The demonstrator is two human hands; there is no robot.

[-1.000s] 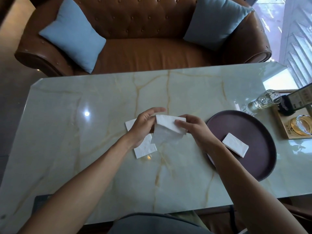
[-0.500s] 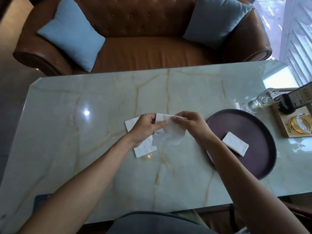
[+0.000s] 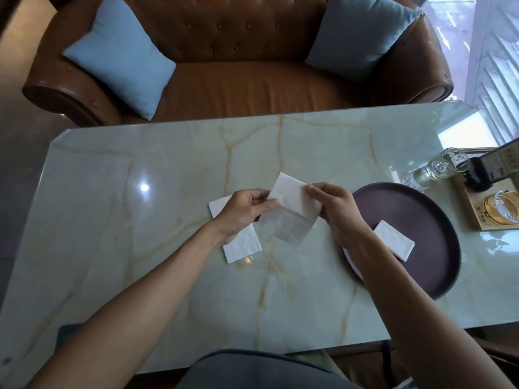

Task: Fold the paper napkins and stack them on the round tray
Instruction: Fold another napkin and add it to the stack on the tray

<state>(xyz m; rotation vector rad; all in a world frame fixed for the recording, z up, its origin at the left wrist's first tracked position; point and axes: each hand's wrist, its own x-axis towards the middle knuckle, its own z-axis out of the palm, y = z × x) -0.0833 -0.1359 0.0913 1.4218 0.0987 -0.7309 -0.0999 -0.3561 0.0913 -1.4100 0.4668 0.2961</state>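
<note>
Both hands hold one white paper napkin (image 3: 290,209) above the middle of the marble table. My left hand (image 3: 244,210) pinches its left edge and my right hand (image 3: 335,210) pinches its right edge. The napkin's upper half is doubled over and a thinner layer hangs below. A second napkin (image 3: 238,242) lies flat on the table, partly under my left hand. To the right, the dark round tray (image 3: 438,276) carries one folded napkin (image 3: 394,244), partly covered by my right wrist.
A glass bottle (image 3: 438,171) lies at the table's right edge beside a wooden tray (image 3: 471,217) with a dark holder and a glass ashtray (image 3: 502,210). A brown leather sofa (image 3: 247,88) with two blue cushions stands beyond the marble table (image 3: 140,248).
The napkin in my hands has been turned and lifted, with its folded half now tilted up to the right. My hands have moved slightly apart.
</note>
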